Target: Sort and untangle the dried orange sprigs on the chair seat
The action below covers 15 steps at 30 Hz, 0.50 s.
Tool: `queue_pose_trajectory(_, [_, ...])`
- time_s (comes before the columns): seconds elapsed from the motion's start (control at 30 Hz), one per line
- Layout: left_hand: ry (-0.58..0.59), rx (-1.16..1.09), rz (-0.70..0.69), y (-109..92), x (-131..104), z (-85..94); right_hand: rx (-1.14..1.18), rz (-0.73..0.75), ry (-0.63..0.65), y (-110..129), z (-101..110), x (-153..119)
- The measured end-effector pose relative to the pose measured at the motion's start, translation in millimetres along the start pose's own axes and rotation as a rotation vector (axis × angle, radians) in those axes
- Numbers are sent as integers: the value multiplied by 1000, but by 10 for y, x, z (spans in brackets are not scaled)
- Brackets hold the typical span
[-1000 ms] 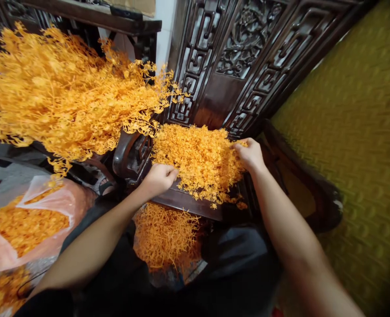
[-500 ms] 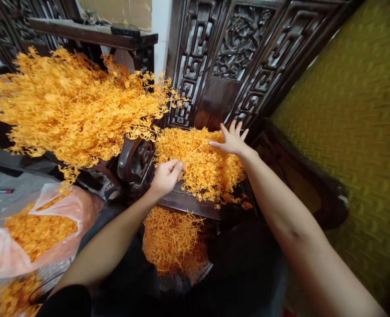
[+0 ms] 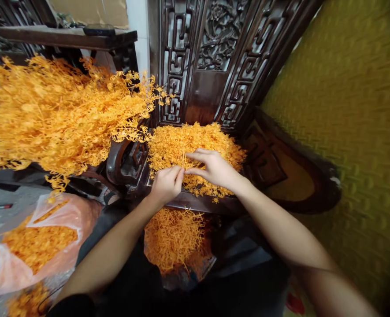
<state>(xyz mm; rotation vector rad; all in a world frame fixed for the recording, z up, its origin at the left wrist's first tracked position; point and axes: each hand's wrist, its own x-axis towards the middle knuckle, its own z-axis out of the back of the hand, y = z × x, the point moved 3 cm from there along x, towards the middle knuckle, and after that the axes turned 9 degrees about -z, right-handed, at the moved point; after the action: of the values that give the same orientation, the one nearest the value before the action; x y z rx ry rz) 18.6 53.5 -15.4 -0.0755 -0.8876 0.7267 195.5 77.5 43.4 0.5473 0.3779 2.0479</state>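
My left hand (image 3: 166, 185) is closed in a pinch on a thin orange sprig (image 3: 183, 157), whose strands stick up from the fingertips. My right hand (image 3: 214, 168) meets it from the right, thumb and fingers apart, tips beside the sprig. Whether they touch it I cannot tell. Both hands are over a pile of small orange flower pieces (image 3: 195, 134) on a dark carved wooden chair seat (image 3: 195, 203). Below the seat edge, a heap of bare orange stems (image 3: 173, 237) lies between my knees.
A large bundle of orange branching sprigs (image 3: 56, 119) lies at the left. Below it, an open pinkish plastic bag (image 3: 89, 220) holds more orange pieces. A carved chair back (image 3: 211, 88) rises behind the pile, and a yellow-green woven-patterned surface (image 3: 353, 110) is at the right.
My right hand has moved from over the pile, fingers spread, down and left to my left hand. The left hand stays pinched. The view has shifted slightly.
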Motion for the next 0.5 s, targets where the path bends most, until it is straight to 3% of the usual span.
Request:
queue_pose_trajectory(0.17, [100,112,-102,-16,53,5,148,-23,9,-75,41,44])
queue_pose_trajectory(0.27, [175,172,-95,-8,78,-17,86,-25,8,-97,60,57])
queue_pose_trajectory(0.4, [270,139,46,21,83,-57,-94,-88,-54,-277,103,129])
queue_pose_trajectory(0.5, [286,42,183,75,67,-16,-142,-244,-151,-618,217,157])
